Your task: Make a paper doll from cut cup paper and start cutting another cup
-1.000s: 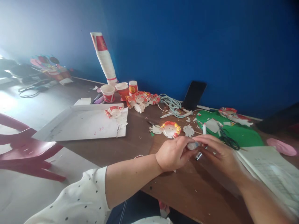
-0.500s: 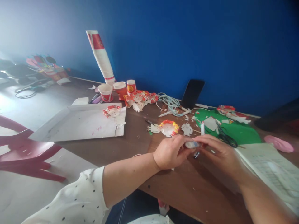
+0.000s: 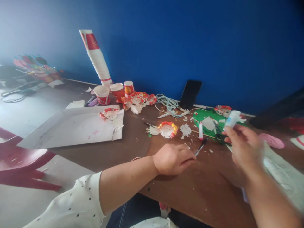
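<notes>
My right hand [image 3: 247, 145] is raised over the right side of the table, its fingers closed around a small white tube with a blue mark [image 3: 232, 119], tilted upward. My left hand [image 3: 174, 158] rests low on the brown table with its fingers curled in; what they may hold is hidden. A dark-tipped pen [image 3: 201, 146] lies just beyond its fingertips. Farther back are a white marker with a pink end [image 3: 200, 130], a white paper cutout [image 3: 185, 130] and a paper figure with a red and yellow ring [image 3: 167, 129]. Dark scissors [image 3: 219, 135] lie partly behind my right hand.
A green sheet [image 3: 201, 118] with paper scraps lies at the back right, near a leaning phone [image 3: 190, 94] and a coiled cable [image 3: 167, 106]. Paper cups [image 3: 102, 95] and a tall cup stack [image 3: 98, 58] stand back left. A white board [image 3: 73, 128] lies below them.
My hands were together around the white tube. They have come apart: the right hand has carried the tube up and to the right, and the left has sunk toward the table.
</notes>
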The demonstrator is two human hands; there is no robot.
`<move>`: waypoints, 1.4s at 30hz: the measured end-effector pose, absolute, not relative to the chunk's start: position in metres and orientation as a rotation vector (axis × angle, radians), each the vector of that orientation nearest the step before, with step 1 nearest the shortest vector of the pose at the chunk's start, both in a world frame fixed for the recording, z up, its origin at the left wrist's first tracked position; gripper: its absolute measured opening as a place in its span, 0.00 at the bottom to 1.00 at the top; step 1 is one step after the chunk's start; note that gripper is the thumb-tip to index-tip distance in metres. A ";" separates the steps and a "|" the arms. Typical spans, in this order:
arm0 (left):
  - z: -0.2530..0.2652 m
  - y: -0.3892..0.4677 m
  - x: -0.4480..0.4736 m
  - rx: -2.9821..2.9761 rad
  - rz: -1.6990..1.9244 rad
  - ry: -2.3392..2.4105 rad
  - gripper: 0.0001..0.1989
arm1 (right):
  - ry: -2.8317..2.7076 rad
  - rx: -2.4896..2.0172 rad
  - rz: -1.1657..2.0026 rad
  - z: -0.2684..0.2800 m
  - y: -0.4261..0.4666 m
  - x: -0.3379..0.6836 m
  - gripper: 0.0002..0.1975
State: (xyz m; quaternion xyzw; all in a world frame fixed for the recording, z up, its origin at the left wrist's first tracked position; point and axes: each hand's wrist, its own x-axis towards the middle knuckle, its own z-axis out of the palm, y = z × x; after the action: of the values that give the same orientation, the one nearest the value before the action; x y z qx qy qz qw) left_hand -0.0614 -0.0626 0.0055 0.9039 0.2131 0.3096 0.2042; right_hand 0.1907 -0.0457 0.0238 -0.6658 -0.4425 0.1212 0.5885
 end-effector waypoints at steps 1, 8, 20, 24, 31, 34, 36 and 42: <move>0.004 -0.063 -0.061 2.568 0.780 0.545 0.13 | -0.946 -1.502 0.293 0.026 -0.044 0.194 0.20; 0.000 -0.069 -0.060 2.696 0.561 0.351 0.12 | -0.696 -1.305 0.211 0.028 -0.038 0.211 0.17; 0.002 -0.075 -0.058 2.823 0.511 0.339 0.15 | -0.682 -1.450 0.215 0.024 -0.035 0.224 0.16; 0.002 -0.076 -0.058 2.840 0.497 0.361 0.15 | -0.913 -1.748 0.282 0.014 -0.032 0.227 0.19; 0.000 -0.076 -0.059 2.821 0.500 0.383 0.15 | -1.139 -1.969 0.136 -0.008 -0.026 0.237 0.23; 0.000 -0.076 -0.059 2.815 0.510 0.390 0.15 | -1.230 -2.044 0.093 -0.013 -0.025 0.239 0.22; 0.000 -0.076 -0.058 2.817 0.515 0.391 0.14 | -1.300 -2.092 0.078 -0.015 -0.024 0.240 0.23; -0.001 -0.076 -0.058 2.825 0.518 0.391 0.15 | -1.371 -2.186 0.021 -0.022 -0.023 0.244 0.23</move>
State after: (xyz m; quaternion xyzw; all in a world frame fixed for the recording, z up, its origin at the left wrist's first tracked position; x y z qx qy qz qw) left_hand -0.0577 -0.0762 -0.0014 0.9674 0.1340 0.1774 0.1212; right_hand 0.2441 -0.0227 -0.0219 -0.8139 -0.5106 0.0079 0.2771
